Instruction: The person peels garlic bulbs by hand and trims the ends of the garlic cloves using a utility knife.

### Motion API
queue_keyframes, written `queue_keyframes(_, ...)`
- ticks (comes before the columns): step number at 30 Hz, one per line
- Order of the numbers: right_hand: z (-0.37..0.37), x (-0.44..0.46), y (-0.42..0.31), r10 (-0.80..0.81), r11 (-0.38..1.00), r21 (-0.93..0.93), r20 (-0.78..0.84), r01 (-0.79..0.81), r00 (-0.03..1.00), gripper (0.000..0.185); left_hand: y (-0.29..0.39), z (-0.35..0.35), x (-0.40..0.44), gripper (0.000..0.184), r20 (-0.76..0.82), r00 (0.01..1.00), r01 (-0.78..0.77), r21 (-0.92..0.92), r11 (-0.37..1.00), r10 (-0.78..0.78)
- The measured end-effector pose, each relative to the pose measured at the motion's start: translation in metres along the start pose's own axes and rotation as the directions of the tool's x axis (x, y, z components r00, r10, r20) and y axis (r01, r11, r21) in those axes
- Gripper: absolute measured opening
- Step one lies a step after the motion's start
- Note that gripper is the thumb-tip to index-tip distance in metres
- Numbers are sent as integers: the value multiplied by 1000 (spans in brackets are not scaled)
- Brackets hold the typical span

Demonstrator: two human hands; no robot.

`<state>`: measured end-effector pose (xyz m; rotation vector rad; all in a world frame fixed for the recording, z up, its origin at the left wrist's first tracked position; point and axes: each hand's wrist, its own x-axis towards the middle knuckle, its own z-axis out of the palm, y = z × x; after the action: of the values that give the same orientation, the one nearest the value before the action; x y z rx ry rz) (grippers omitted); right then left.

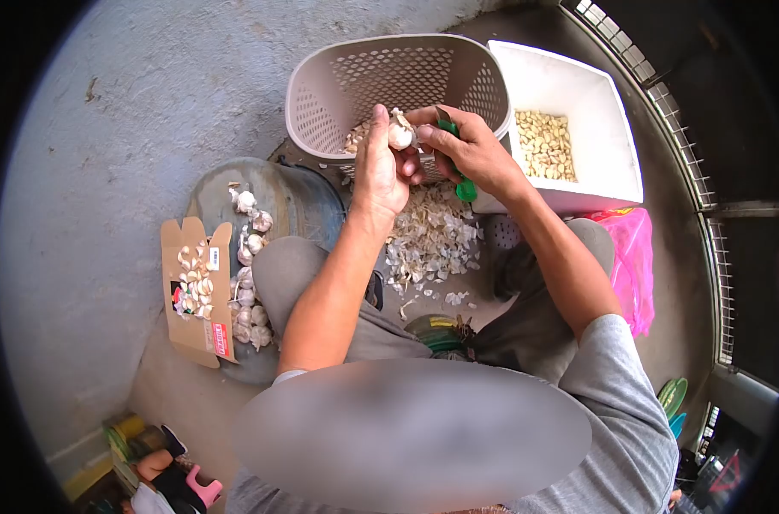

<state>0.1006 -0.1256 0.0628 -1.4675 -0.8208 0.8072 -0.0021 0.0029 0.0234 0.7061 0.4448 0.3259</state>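
Note:
My left hand (381, 176) is closed around a garlic bulb (400, 137), whose papery stem end points up. My right hand (477, 154) grips a small green-handled knife (465, 189); its dark upper end shows above the fingers, and its thumb and fingertips touch the bulb's side. Both hands are over the near rim of a beige perforated basket (321, 77), which has garlic cloves at its bottom left. Below the hands, a heap of garlic skins (432, 240) lies on the floor.
A white foam box (599, 128) with peeled cloves (543, 146) stands right of the basket. Several whole bulbs (245, 295) and a cardboard piece (184, 334) with cloves rest on an upturned tub (304, 201) at left. A pink bag (629, 257) lies by the right knee.

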Motion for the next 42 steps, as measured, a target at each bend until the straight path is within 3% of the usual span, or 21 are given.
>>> queue_keyframes(7, -16, 2, 11, 49, 993, 113, -83, -39, 995, 24, -1, -1, 0, 48, -13, 1000, 4, -7, 1000, -5)
queue_keyframes(10, -24, 7, 25, 50, 992, 121, -44, -44, 998, 26, -1, -4, 2, 47, -2, 1000, 12, -34, 999, -12)
queue_keyframes(13, -23, 9, 23, 11, 995, 96, -91, -2, 996, 24, 1, 1, 0, 45, -8, 1000, 23, 120, 992, -22)
queue_keyframes(17, -21, 9, 16, -81, 997, -24, -126, 79, 989, 20, -2, 3, -1, 39, 132, 991, -68, 364, 929, 21)
queue_keyframes(20, -19, 6, 17, -27, 993, -114, -92, 17, 995, 20, -7, 6, -2, 36, 115, 993, 2, 171, 985, -22)
queue_keyframes(24, -2, 3, 29, 103, 929, 362, -58, -75, 993, 18, -4, 1, 2, 36, 117, 990, 81, -14, 997, -79)
queue_keyframes(32, 3, 15, 39, 87, 646, 761, 12, -65, 996, 8, 6, -13, 10, 38, 81, 997, 19, -288, 957, 4)
queue_keyframes(35, 8, 15, 54, 124, 584, 808, 5, -77, 992, 10, 4, -14, 11, 38, 61, 998, -6, -285, 959, 24)
queue_keyframes(42, 14, 8, 38, 148, 732, 678, -57, -70, 987, 20, 4, -9, 11, 37, -30, 997, -71, -256, 964, 65)
